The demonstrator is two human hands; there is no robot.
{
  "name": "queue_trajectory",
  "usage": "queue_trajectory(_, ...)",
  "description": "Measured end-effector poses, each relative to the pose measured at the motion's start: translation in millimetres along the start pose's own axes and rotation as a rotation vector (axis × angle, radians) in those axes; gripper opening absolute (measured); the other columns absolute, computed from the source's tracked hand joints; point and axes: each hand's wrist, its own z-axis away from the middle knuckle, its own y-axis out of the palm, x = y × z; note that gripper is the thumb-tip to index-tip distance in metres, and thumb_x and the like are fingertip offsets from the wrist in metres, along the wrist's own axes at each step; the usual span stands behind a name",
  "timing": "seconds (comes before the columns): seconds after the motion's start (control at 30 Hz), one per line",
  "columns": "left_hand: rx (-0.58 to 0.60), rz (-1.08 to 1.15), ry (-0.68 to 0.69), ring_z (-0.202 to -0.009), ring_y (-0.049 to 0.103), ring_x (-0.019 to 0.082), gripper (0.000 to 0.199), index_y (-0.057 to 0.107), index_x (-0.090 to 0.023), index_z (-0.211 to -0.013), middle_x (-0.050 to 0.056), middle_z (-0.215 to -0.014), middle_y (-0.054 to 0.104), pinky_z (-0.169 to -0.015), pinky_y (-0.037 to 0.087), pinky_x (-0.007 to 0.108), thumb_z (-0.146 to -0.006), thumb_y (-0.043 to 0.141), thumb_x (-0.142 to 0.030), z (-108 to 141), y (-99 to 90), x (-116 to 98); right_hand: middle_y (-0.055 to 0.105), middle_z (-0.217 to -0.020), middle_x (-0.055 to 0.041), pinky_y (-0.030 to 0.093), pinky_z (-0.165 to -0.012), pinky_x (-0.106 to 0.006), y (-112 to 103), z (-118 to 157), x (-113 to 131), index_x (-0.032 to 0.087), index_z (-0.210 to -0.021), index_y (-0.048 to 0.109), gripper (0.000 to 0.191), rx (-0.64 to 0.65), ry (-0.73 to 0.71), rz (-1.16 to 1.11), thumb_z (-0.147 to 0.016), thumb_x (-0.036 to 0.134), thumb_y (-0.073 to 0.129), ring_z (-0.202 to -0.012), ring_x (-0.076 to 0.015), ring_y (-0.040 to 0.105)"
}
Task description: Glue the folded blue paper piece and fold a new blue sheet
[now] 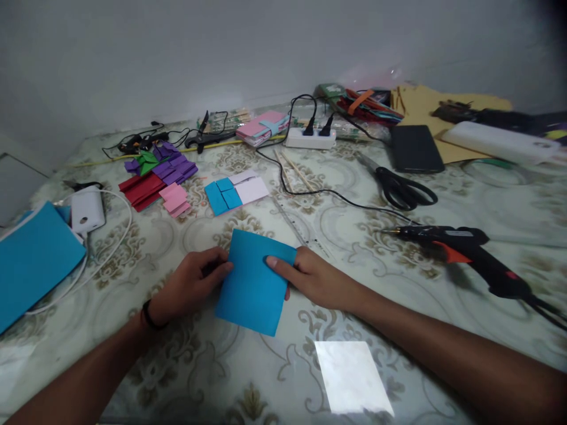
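Observation:
A blue sheet of paper (pixel 252 289) is held up over the patterned tabletop between my two hands. My left hand (pixel 195 277) pinches its left edge between thumb and fingers. On the other side, my right hand (pixel 314 274) grips the right edge, its thumb lying on the front face and its fingers behind, mostly hidden. Beyond the sheet lie small folded blue papers (pixel 224 196) beside a white-and-pink paper piece (pixel 251 188). A clear ruler (pixel 301 227) rests just past my right hand.
At right are a black glue gun (pixel 460 239), black-handled scissors (pixel 403 186) and a black phone-like slab (pixel 416 147). A power strip (pixel 311 139) trails black cords. Folded coloured papers (pixel 175 169), a white power bank (pixel 87 209) and larger blue sheets (pixel 38 262) lie left.

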Motion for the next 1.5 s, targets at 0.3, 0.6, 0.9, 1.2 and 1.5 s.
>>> queue_trajectory(0.3, -0.061, 0.289, 0.054, -0.070, 0.061, 0.013, 0.052, 0.049, -0.028, -0.150, -0.002, -0.083, 0.061, -0.065, 0.051, 0.024, -0.100, 0.065, -0.034, 3, 7.0, 12, 0.054, -0.051, 0.0022, 0.041, -0.054, -0.023, 0, -1, -2, 0.020, -0.057, 0.046, 0.063, -0.004, -0.087, 0.067, -0.104, 0.062, 0.044, -0.049, -0.0103, 0.050)
queue_trajectory(0.6, -0.119, 0.349, 0.021, -0.061, 0.063, 0.010, 0.031, 0.063, -0.023, -0.130, -0.006, -0.075, 0.055, -0.059, 0.050, 0.022, -0.100, 0.065, -0.032, 0, 7.5, 10, 0.064, -0.061, 0.0003, 0.048, -0.063, -0.025, 0, -2, -6, 0.020, -0.070, 0.051, 0.054, -0.045, -0.069, 0.016, -0.107, 0.057, 0.040, -0.058, -0.0137, 0.061)
queue_trajectory(0.9, -0.096, 0.273, 0.017, -0.063, 0.063, 0.011, 0.030, 0.065, -0.023, -0.130, -0.006, -0.073, 0.055, -0.060, 0.049, 0.022, -0.101, 0.063, -0.033, -1, 6.9, 12, 0.052, -0.065, 0.0037, 0.040, -0.061, -0.025, -1, -2, -5, 0.021, -0.074, 0.045, 0.046, -0.093, -0.095, 0.050, -0.108, 0.050, 0.041, -0.060, -0.0121, 0.050)
queue_trajectory(1.2, -0.074, 0.216, 0.019, -0.064, 0.062, 0.011, 0.034, 0.066, -0.023, -0.134, -0.005, -0.073, 0.058, -0.062, 0.049, 0.023, -0.102, 0.062, -0.032, 0, 6.1, 11, 0.047, -0.065, 0.0046, 0.038, -0.061, -0.025, -1, -3, -7, 0.021, -0.072, 0.044, 0.046, -0.085, -0.099, 0.019, -0.108, 0.050, 0.041, -0.060, -0.0116, 0.045)
queue_trajectory(1.5, -0.050, 0.204, 0.025, -0.063, 0.062, 0.012, 0.033, 0.067, -0.021, -0.132, -0.005, -0.071, 0.059, -0.061, 0.048, 0.023, -0.101, 0.061, -0.032, 0, 5.2, 6, 0.047, -0.068, 0.0041, 0.039, -0.065, -0.026, -1, -3, -5, 0.021, -0.072, 0.044, 0.047, -0.095, -0.108, 0.036, -0.108, 0.051, 0.041, -0.063, -0.0120, 0.045)
